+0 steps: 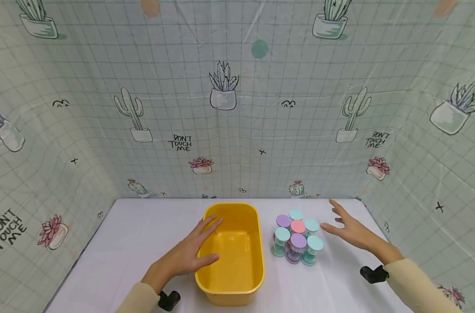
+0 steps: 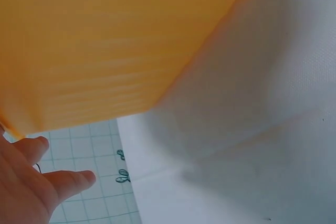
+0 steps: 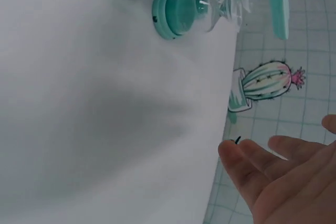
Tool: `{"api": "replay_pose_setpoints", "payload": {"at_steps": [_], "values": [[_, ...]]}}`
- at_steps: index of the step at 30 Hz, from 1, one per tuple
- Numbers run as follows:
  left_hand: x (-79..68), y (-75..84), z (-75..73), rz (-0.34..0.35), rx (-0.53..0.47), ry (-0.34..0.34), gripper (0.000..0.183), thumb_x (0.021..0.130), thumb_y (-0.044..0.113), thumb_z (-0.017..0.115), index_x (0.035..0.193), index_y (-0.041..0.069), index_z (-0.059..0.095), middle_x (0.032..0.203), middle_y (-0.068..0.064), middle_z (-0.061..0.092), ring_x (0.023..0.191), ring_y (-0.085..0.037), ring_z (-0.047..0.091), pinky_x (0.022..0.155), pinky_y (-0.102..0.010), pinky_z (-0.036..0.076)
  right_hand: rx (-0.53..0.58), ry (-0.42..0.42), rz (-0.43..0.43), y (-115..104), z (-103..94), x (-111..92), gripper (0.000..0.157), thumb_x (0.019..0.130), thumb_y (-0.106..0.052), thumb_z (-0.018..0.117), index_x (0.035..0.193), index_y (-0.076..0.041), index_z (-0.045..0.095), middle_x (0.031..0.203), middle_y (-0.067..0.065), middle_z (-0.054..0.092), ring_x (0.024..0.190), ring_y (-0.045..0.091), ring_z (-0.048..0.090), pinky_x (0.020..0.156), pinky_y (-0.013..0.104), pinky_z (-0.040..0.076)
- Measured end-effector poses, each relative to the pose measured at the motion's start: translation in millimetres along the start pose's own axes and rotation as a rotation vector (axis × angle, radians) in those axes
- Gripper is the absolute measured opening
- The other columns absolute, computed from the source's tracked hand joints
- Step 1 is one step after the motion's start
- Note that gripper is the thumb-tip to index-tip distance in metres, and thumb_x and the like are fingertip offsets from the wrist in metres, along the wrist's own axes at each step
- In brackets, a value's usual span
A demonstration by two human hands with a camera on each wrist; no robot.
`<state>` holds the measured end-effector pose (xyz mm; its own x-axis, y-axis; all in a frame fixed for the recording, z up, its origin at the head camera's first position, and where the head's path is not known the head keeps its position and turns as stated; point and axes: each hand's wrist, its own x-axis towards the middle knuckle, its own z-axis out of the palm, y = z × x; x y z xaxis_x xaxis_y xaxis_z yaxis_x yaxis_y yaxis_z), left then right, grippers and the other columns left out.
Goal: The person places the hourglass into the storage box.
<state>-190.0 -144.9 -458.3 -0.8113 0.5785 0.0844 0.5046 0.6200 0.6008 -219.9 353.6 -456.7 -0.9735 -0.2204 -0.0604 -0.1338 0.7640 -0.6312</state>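
The yellow basin (image 1: pixel 237 248) stands upright on the white table (image 1: pixel 151 230), a little in front of the middle, with its long sides running away from the person. Its far edge comes near to the back edge of the table. The left hand (image 1: pixel 190 252) is over the left rim of the basin; its fingers are spread and the thumb is held well apart from them, pointing across the opening. I cannot tell whether this hand touches the rim.

To the right of the basin, a narrow strip of table separates it from a tight group of hourglasses (image 1: pixel 298 241). They stand upright, and seven lids can be seen: four light turquoise, two purple and one pink.

The right hand (image 1: pixel 351 230) is just beside this group, on its right side. Its fingers are extended, and the thumb points toward the nearest turquoise lid, with a small gap between.

For moving, the wider room is on the left, where the table stretches from the basin to its left edge; on the right, the table continues beyond the group to its right edge. A cloth (image 1: pixel 261 130) with printed cacti rises behind and on both sides. Beige sleeves (image 1: pixel 417 282) cover the forearms.
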Motion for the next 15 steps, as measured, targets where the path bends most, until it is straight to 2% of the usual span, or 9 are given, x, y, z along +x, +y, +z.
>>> {"api": "replay_pose_setpoints", "payload": {"at_steps": [9,15], "values": [[-1.1,-1.6,1.8,0.027,-0.018,0.032,0.081,0.099,0.051,0.059,0.166,0.031,0.019,0.174,-0.005,0.014,0.156,-0.049,0.018,0.109,-0.078,0.033,0.027,-0.067,-0.014,-13,8.2,14,0.096,0.097,-0.046,0.065,0.165,-0.006,0.01,0.16,0.038,0.029,0.135,0.056,0.049,0.098,0.069,0.05],[-1.3,-1.0,2.0,0.018,-0.024,0.038,0.082,0.098,0.051,0.059,0.166,0.033,0.016,0.174,-0.005,0.013,0.156,-0.05,0.014,0.113,-0.082,0.018,0.122,-0.152,-0.022,-17,13.1,23,0.087,0.098,-0.037,0.065,0.163,-0.005,0.017,0.156,0.04,0.034,0.127,0.051,0.059,0.09,0.052,0.06]]}}
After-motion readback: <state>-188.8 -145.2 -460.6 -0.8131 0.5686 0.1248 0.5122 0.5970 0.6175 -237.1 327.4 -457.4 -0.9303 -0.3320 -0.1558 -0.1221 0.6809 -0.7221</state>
